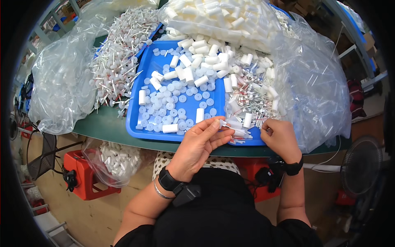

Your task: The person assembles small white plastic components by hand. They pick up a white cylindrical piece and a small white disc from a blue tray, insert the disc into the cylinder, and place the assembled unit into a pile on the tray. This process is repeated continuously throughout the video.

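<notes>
My left hand (198,144) is over the front edge of the blue tray (133,123), palm turned up. Its thumb and index finger pinch a small white plastic piece (223,123); its exact shape is too small to tell. To the right, my right hand (282,138) is closed at the tray's front right corner, its fingers curled inward. Whether anything is in them is hidden. Just beyond it lies a heap of thin metal pins (255,99) with reddish bits. Translucent round discs (169,106) and white foam-like cylinders (188,75) are scattered across the tray.
A pile of white sticks with discs (119,61) lies at the left. Clear plastic bags (61,82) flank the green table (98,127), and a large bag of white cylinders (226,20) rests behind. Below are a red stool (84,173) and a fan (362,164).
</notes>
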Tool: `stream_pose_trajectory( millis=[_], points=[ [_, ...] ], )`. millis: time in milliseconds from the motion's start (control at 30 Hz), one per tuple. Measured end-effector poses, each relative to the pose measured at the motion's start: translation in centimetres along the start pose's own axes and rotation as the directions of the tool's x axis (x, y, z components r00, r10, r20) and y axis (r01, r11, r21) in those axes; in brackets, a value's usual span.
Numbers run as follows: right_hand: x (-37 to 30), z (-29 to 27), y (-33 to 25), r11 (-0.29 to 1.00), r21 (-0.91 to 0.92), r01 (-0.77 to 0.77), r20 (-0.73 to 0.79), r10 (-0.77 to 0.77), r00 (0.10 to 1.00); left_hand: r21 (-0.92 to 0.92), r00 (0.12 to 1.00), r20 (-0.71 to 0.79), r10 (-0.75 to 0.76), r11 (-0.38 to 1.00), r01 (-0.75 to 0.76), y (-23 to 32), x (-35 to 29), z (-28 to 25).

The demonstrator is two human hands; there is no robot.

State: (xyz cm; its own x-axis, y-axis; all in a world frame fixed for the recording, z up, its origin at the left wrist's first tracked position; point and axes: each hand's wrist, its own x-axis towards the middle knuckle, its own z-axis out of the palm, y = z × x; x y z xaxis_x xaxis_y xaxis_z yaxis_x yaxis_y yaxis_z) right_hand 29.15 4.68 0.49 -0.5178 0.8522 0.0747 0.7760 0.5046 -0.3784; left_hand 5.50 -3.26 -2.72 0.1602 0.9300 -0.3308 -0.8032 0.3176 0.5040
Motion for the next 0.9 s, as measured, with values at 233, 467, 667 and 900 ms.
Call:
stream_pose_trajectory(
  millis=[233,467,667,900],
  points=[
    [-0.1,0.2,-2.9,0.866,0.499,0.024,-0.06,0.007,0.998,-0.041,0.999,-0.004,0.033,0.999,-0.033,0.3,0.2,0.7],
    [0.0,0.7,-3.7,0.891,0.436,0.128,-0.127,-0.08,0.989,-0.04,0.998,-0.011,0.057,0.998,-0.058,-0.1,0.3,0.8],
    [-0.1,1.0,-3.8,0.895,0.423,0.14,-0.122,-0.097,0.988,-0.006,0.997,-0.024,0.073,0.997,-0.073,-0.5,0.4,0.6],
    [-0.1,1.2,-3.8,0.896,0.421,0.144,-0.149,-0.089,0.985,-0.003,0.995,-0.047,0.089,0.996,-0.089,-0.4,0.3,0.6]
  ],
)
